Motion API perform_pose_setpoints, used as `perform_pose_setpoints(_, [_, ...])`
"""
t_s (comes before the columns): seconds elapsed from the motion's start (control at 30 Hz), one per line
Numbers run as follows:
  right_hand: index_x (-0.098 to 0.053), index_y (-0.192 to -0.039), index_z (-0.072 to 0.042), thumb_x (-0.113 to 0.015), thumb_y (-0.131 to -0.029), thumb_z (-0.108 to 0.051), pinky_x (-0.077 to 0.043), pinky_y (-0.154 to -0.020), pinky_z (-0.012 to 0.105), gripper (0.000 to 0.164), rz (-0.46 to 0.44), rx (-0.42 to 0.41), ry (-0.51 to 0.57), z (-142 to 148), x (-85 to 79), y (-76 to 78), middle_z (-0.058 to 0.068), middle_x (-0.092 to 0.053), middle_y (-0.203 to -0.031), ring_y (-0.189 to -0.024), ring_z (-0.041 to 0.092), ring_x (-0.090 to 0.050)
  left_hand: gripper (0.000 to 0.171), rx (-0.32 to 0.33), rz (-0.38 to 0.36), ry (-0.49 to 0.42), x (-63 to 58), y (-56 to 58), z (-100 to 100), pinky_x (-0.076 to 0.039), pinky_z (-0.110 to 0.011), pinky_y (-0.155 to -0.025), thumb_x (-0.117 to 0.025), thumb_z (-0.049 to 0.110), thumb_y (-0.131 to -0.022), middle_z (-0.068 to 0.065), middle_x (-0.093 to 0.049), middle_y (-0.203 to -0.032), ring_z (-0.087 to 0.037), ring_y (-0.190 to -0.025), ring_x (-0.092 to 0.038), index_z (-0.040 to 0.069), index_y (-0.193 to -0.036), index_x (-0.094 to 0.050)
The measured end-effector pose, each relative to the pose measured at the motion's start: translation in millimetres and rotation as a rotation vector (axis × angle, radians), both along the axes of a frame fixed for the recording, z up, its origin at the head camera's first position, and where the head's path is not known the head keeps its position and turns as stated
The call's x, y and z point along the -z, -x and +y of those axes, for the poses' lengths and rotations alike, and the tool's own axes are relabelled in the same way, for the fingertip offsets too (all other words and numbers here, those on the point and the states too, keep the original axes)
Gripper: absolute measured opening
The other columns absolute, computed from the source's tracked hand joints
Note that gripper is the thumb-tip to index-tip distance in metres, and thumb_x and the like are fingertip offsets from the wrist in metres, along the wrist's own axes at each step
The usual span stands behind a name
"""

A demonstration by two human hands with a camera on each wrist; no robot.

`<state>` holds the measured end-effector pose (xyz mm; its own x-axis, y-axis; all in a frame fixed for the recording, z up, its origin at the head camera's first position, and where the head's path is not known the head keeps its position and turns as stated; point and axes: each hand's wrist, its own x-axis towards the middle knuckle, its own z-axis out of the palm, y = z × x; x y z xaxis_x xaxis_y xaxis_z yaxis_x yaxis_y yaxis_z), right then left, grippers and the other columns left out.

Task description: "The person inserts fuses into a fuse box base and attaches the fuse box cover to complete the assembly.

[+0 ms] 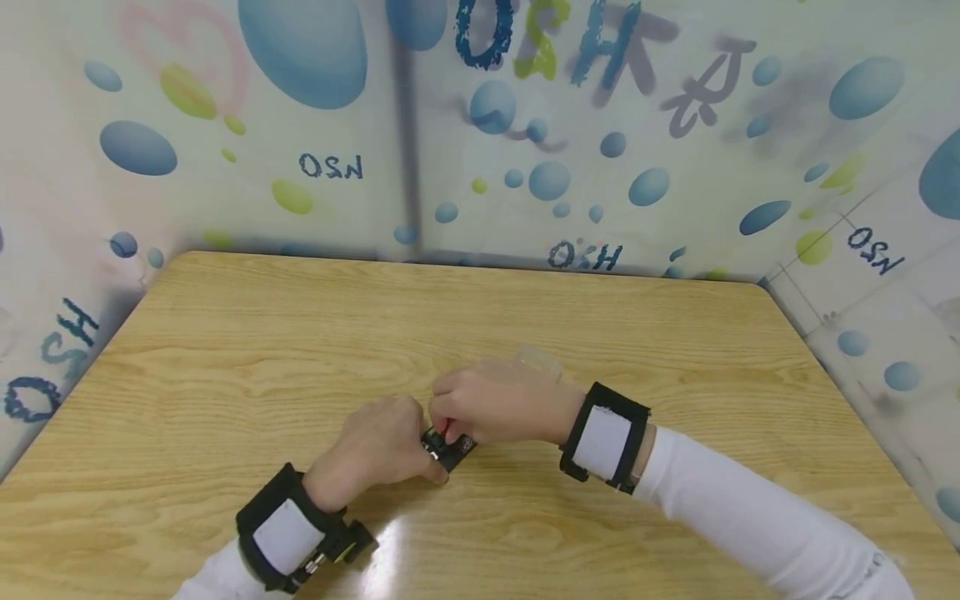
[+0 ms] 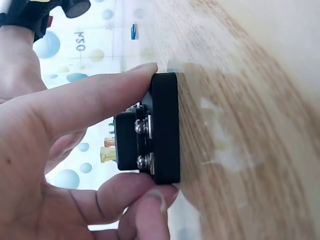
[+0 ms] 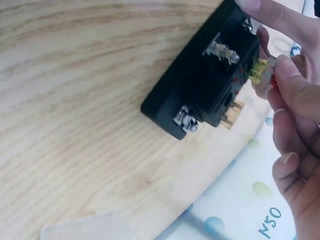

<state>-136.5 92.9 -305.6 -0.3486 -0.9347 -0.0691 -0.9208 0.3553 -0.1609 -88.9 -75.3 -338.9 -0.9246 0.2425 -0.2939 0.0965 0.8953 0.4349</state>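
My left hand (image 1: 375,442) grips a small black block on a plate (image 2: 165,130) by its two ends, low over the wooden table. Two pairs of metal screws (image 2: 142,127) stick out from the block's side in the left wrist view. A yellow translucent piece (image 3: 258,71) and an orange one (image 3: 232,114), both with metal prongs, stand on the block's face. My right hand (image 1: 495,404) reaches over the block, its thumb and finger pinching a small red piece (image 3: 273,81). Fingers hide most of that piece, so its kind is unclear.
A clear plastic piece (image 1: 538,360) lies on the wooden table (image 1: 225,350) just beyond my right hand. Patterned curtain-like walls (image 1: 420,183) rise behind the table and at both sides. Both wrists wear black straps (image 1: 607,437).
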Motion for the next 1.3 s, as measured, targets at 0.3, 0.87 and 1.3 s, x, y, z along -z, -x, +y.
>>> perform_pose_setpoints(0.3, [-0.069,-0.086,-0.019,-0.071,-0.089,-0.016,-0.046,-0.066,0.015,0.005,0.037,-0.022,0.009,-4,9.7,-2.7,-0.007,-0.063,-0.084,-0.078,0.003,-0.060,0.049,-0.004,0.000,-0.012,0.8,-0.5,-1,-0.025,-0.024,-0.044,-0.092,0.037,-0.057,0.006,-0.040,-0.051,-0.011,-0.049,-0.039,0.016,-0.055,-0.047])
perform_pose_setpoints(0.87, [-0.064,-0.082,-0.017,-0.070,-0.090,-0.012,-0.042,-0.063,0.015,0.011,0.085,-0.025,0.061,-3,22.9,-7.5,-0.007,-0.056,-0.079,-0.074,0.003,-0.052,0.047,0.008,0.009,-0.018,1.9,-0.4,-1,-0.026,-0.024,-0.045,-0.091,0.038,-0.058,0.006,-0.044,-0.053,-0.011,-0.050,-0.040,0.018,-0.054,-0.049])
perform_pose_setpoints(1.3, [-0.065,-0.083,-0.018,-0.066,-0.089,-0.008,-0.039,-0.065,0.016,0.012,0.086,-0.035,0.064,5,24.8,-11.3,-0.006,-0.054,-0.083,-0.075,0.005,-0.046,0.049,-0.009,-0.003,-0.008,-0.2,-0.8,0,-0.026,-0.024,-0.045,-0.092,0.038,-0.058,0.007,-0.042,-0.051,-0.011,-0.049,-0.041,0.017,-0.053,-0.048])
